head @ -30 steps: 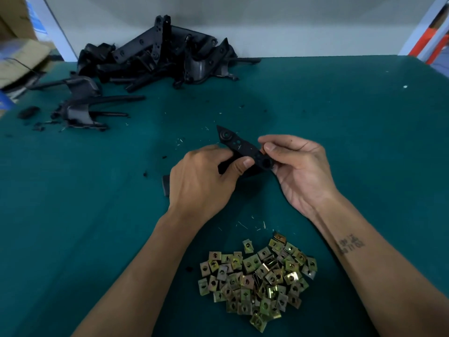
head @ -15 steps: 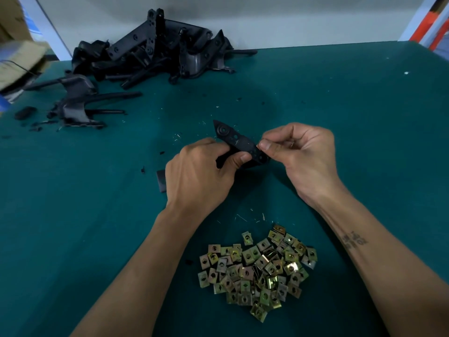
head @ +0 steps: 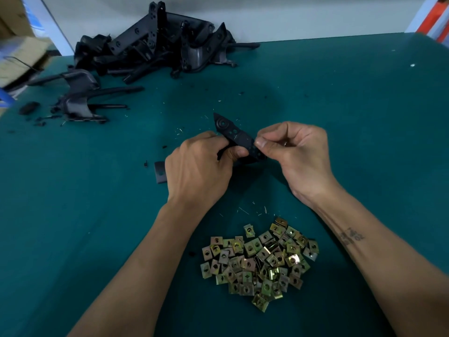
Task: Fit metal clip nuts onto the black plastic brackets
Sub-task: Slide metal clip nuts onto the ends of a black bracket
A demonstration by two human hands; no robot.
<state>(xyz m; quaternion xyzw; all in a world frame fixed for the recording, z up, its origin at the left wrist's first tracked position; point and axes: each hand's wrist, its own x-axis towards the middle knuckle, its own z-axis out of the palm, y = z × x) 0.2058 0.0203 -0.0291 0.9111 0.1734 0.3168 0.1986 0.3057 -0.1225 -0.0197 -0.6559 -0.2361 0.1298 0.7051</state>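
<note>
A black plastic bracket [head: 234,133] with round holes is held above the green table. My left hand [head: 199,169] grips its lower part, thumb pressed on the strip. My right hand [head: 295,152] pinches the bracket's right end with thumb and forefinger, the other fingers curled; something small and shiny glints inside the curl. A heap of brass-coloured metal clip nuts [head: 261,259] lies on the table just in front of me, between my forearms. A pile of black brackets [head: 155,47] sits at the back left.
Two more black brackets [head: 77,98] lie left of the pile near the table's edge. A small black piece [head: 159,171] pokes out from under my left hand. Black crumbs and thin slivers litter the green table [head: 352,113]. Cardboard boxes [head: 21,54] stand beyond the left edge.
My right hand has closed from open fingers into a curled pinch on the bracket's right end. The bracket and my left hand stay about where they were.
</note>
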